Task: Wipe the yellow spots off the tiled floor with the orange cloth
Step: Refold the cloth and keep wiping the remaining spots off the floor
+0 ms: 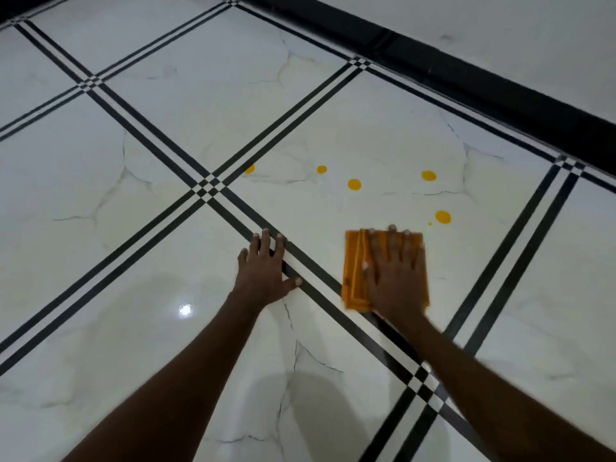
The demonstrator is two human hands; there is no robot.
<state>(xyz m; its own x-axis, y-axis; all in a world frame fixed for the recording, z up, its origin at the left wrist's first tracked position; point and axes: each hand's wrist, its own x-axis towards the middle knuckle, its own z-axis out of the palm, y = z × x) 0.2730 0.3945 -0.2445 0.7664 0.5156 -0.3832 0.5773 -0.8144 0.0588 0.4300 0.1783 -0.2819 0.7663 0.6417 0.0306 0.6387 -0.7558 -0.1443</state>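
Here, orange cloth (353, 268) under flat right hand (395, 281)

The tiled floor (166, 135) lies flat and open to the far side of the orange cloth (353, 271), with only the yellow spots (354, 184) on it, so a hand can slide there freely. The left hand (266, 271) rests flat to the left of the cloth, apart from it. On the far right a black border strip (500, 95) bounds the floor.
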